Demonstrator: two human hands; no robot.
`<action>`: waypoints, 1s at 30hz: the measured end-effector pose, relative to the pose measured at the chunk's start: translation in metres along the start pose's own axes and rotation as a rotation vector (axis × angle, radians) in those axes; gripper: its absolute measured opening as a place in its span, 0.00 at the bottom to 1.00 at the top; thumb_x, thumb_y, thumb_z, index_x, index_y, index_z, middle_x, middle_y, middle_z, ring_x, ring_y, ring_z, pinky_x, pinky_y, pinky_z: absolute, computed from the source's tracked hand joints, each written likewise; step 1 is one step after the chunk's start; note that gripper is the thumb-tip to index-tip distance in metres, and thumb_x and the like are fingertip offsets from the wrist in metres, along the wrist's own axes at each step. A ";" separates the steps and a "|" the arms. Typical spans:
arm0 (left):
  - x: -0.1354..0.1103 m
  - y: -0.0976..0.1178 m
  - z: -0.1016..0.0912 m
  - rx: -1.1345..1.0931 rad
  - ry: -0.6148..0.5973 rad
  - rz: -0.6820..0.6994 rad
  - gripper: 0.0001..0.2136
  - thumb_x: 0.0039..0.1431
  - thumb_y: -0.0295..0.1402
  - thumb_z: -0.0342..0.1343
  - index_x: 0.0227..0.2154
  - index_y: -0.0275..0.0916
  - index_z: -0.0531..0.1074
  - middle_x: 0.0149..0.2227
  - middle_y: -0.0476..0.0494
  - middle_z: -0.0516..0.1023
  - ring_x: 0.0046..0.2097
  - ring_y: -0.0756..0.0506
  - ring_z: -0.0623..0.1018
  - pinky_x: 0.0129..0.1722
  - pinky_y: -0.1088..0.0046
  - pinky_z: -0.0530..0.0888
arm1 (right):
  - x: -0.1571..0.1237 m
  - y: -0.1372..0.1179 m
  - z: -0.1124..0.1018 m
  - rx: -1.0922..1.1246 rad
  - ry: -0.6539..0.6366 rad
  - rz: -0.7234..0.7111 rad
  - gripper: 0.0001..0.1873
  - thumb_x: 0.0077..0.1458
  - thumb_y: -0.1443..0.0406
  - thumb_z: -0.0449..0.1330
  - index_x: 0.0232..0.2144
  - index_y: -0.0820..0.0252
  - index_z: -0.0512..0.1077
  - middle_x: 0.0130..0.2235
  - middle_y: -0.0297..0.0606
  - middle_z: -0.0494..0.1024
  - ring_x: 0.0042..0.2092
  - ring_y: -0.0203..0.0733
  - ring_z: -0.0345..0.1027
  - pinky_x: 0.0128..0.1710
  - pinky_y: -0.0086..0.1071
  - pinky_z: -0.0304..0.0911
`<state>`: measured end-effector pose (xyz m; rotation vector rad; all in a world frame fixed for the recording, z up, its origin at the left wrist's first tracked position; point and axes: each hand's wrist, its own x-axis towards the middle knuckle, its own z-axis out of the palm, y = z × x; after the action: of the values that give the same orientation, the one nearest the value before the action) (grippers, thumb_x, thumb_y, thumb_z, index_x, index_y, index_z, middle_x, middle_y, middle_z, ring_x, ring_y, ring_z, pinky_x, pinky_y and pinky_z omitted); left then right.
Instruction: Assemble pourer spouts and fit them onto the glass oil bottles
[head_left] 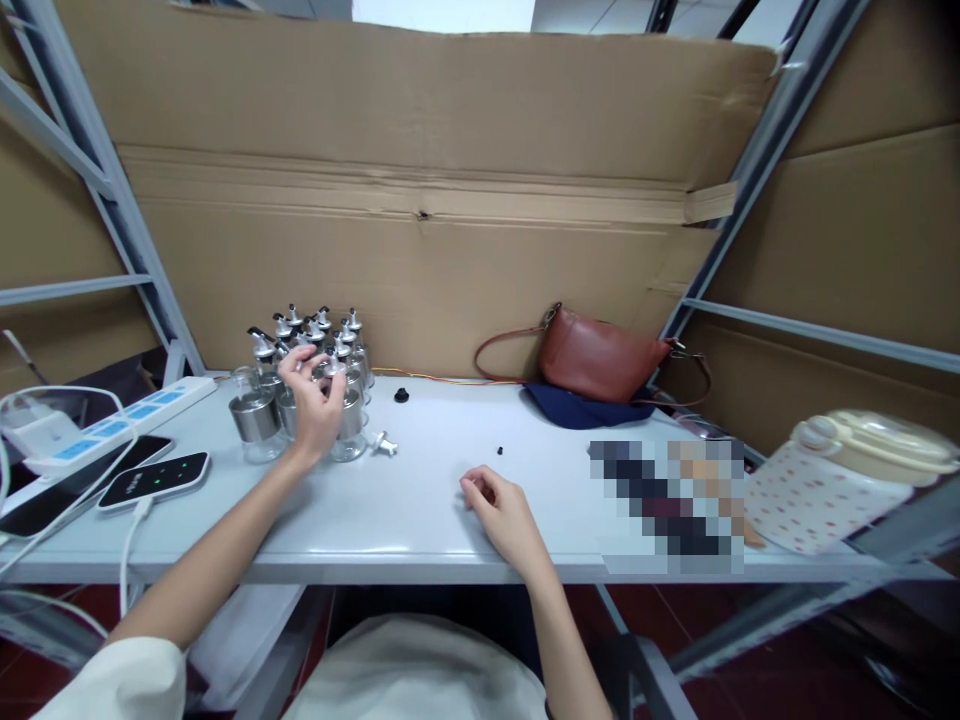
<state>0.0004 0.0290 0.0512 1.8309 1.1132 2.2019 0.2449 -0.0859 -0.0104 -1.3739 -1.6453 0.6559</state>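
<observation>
My left hand [315, 408] is among the glass bottles at the back left, thumb and fingers apart around the top of one bottle. Whether the fingers touch that bottle cannot be made out. Several bottles with steel bands and metal pour spouts stand close together there; one bottle [255, 425] at the front left has no spout on it. A loose pour spout [385, 444] lies on the table to the right of them. Near the front edge, my right hand [504, 515] rests with its fingers curled closed; what they hold, if anything, is hidden.
A small black cap [500, 451] and a larger black piece [402, 395] lie on the white table [420, 520]. Behind are a brown bag [596, 355] and blue cloth [585, 410]. A dotted container [825, 490] stands right; a power strip [127, 425] and phones lie left.
</observation>
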 end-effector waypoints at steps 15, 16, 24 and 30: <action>-0.042 0.055 -0.020 -0.415 -0.354 -0.506 0.20 0.55 0.49 0.53 0.42 0.40 0.61 0.32 0.47 0.73 0.33 0.48 0.75 0.33 0.71 0.73 | -0.001 -0.003 -0.001 0.000 0.008 0.008 0.10 0.55 0.61 0.51 0.27 0.59 0.69 0.21 0.30 0.67 0.25 0.36 0.60 0.29 0.28 0.54; -0.047 0.061 -0.018 -0.446 -0.367 -0.516 0.20 0.55 0.49 0.52 0.43 0.40 0.61 0.33 0.47 0.73 0.34 0.48 0.75 0.35 0.70 0.73 | -0.001 -0.002 0.000 -0.001 0.008 0.007 0.10 0.56 0.61 0.51 0.27 0.59 0.69 0.21 0.30 0.67 0.25 0.36 0.60 0.29 0.29 0.54; -0.066 0.099 0.007 -0.538 -0.621 -0.615 0.24 0.57 0.50 0.51 0.49 0.38 0.63 0.38 0.44 0.74 0.40 0.47 0.74 0.43 0.72 0.70 | 0.002 -0.027 0.000 0.150 0.215 -0.197 0.12 0.59 0.60 0.51 0.39 0.59 0.70 0.38 0.40 0.76 0.40 0.41 0.69 0.39 0.32 0.62; -0.072 0.111 0.029 -0.549 -0.665 -0.554 0.22 0.54 0.52 0.53 0.43 0.40 0.68 0.39 0.44 0.74 0.40 0.46 0.74 0.42 0.72 0.71 | 0.010 -0.069 -0.003 0.155 0.172 -0.423 0.20 0.61 0.57 0.50 0.53 0.55 0.64 0.52 0.44 0.68 0.51 0.45 0.63 0.50 0.41 0.61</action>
<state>0.0886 -0.0731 0.0546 1.5581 0.6661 1.2641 0.2125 -0.0940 0.0510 -0.9046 -1.6396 0.3943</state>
